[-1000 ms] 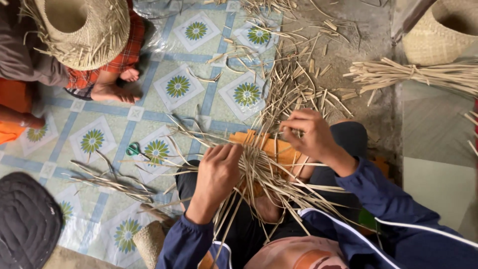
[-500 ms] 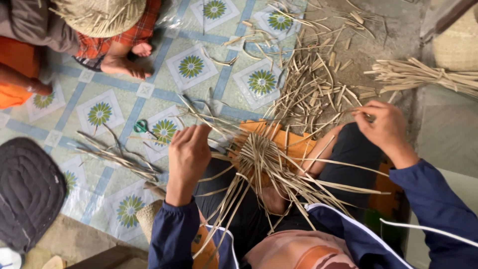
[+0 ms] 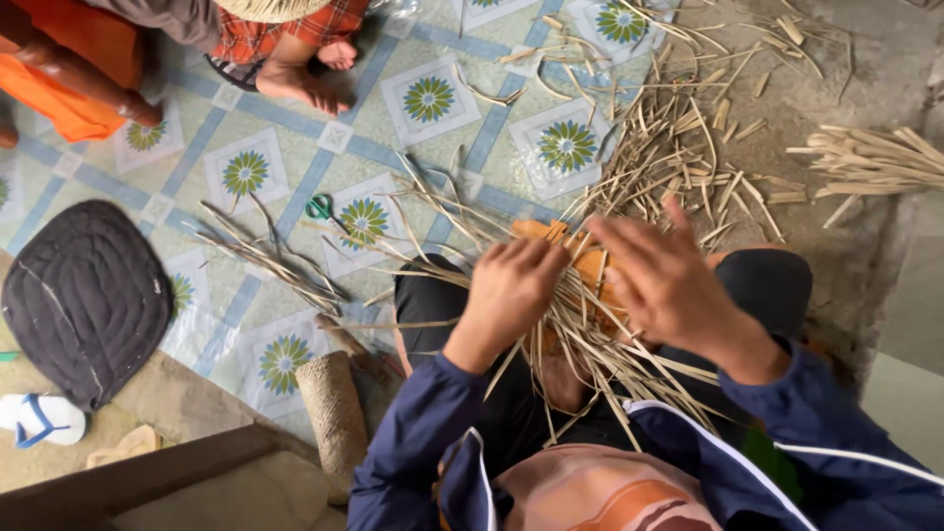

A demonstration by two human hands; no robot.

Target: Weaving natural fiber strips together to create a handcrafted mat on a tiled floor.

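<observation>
Woven straw piece (image 3: 575, 324) on lap, both hands on it. Scissors (image 3: 319, 206) left on mat (image 3: 295, 128); loose straw pile (image 3: 678, 147) ahead; cushion (image 3: 84, 300) far left.

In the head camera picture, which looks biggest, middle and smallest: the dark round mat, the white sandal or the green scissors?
1. dark round mat, by far the largest.
2. white sandal, partly cut off by the picture's edge.
3. green scissors, smallest.

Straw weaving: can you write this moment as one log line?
left hand: gripping straw weave | right hand: open above strands | scissors: on mat | loose straw: beyond knees
</observation>
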